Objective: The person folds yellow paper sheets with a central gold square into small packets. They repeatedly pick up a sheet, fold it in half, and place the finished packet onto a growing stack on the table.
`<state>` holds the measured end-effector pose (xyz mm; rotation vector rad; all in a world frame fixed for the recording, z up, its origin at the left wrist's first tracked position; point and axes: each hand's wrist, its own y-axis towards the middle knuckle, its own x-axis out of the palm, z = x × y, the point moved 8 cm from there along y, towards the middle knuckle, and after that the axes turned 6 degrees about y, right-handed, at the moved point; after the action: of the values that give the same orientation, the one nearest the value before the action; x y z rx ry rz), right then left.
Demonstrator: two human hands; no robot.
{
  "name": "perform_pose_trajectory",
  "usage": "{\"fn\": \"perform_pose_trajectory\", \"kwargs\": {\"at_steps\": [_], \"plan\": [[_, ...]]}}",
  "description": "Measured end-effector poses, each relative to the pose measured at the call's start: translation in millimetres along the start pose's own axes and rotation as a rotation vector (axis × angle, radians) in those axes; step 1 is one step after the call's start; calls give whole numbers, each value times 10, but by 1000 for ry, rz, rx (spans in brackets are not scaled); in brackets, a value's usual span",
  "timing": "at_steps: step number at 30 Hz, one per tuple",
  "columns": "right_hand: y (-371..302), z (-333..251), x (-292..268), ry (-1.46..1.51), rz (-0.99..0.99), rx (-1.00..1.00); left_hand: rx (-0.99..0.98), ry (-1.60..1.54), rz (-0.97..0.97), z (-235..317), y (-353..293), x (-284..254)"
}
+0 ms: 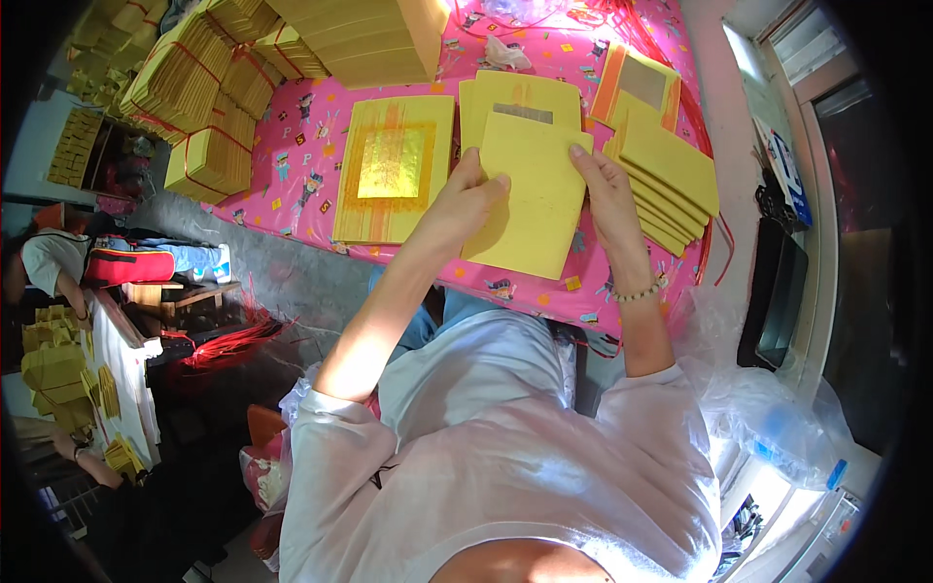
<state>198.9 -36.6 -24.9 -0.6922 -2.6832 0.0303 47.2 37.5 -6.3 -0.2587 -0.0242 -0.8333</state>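
Between my two hands I hold up a stack of plain yellow paper (530, 199) above the pink table. My left hand (468, 199) grips its left edge, thumb on top and fingers behind. On the upper right corner my right hand (604, 180) is closed, thumb on the face. Behind it lie more yellow sheets (554, 92) with an orange stripe and a grey patch, partly covered. To the left rests a yellow paper stack (394, 170) whose top has a gold foil square. Overlapping plain yellow packets (671, 165) fan out at the right.
A pink patterned cloth (301, 175) covers the table. Tied yellow paper bundles (199, 83) pile up at the far left, beside a tall yellow stack (360, 39). Red straps (695, 87) run along the right edge. Another person (58, 262) sits by a side table at left.
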Motion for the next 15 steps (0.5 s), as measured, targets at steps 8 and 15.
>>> {"fn": "perform_pose_trajectory", "kwargs": {"at_steps": [8,15], "plan": [[-49,-1,-36,28,23,61,29,54,13,-55,25,-32],[-391,9,130,-43,-129,169,47,-8,23,54,11,-94]]}}
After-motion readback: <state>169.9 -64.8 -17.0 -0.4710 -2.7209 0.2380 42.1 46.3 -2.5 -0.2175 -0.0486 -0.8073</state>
